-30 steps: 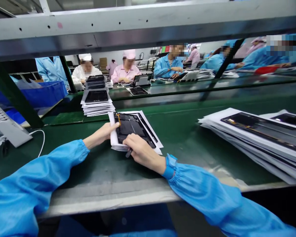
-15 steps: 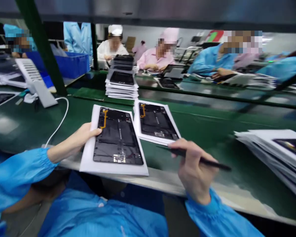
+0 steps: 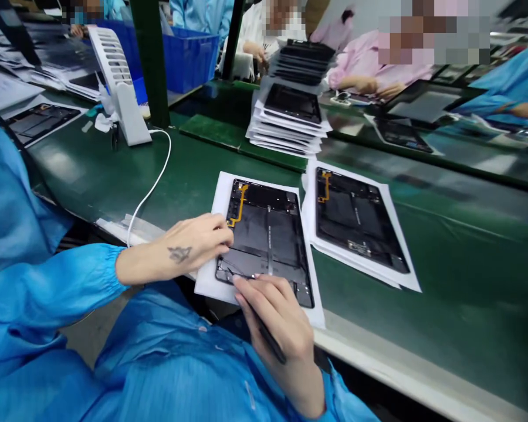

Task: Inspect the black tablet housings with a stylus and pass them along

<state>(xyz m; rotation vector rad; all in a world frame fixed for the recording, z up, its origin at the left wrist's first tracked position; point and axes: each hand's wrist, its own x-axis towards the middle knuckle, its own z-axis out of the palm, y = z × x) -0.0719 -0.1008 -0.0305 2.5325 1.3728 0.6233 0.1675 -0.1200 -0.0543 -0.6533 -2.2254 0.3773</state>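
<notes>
**View:** head, looking down across a green belt [image 3: 466, 281].

**Left hand** [image 3: 193, 243]: laid on the left edge of the tablet panel, fingers lightly curled and pressing down, not clenched, just beside an orange flex [image 3: 240, 205].

**Right hand** [image 3: 273, 322]: closed around a black pen [image 3: 268, 340], fingers pinching its barrel, fingertips [image 3: 250, 281] touching the panel's lower part. Pen tip hidden beneath the fingers.

**Tablet panel** [image 3: 264, 234]: lay dark and open-backed on a white sheet [image 3: 215, 199], at the belt's near edge, between both hands.

**Handling:** left hand apparently well placed to stop the panel sliding. Best kept flat, with the pen held low and moved lightly, clear of the orange flex.

**Second panel** [image 3: 356, 217]: lay on its own sheet [image 3: 393, 234], just right of the first, untouched by either hand.

**Beyond:** a stack of panels on sheets [image 3: 290, 126] stood at the belt's far side. A white cable [image 3: 156, 176] ran left to a white vented unit [image 3: 118, 88], with a blue bin [image 3: 189, 58] behind.

**Far bench:** a co-worker's hands [image 3: 365, 86] were at work in a pink sleeve's reach, apart from both near hands.
</notes>
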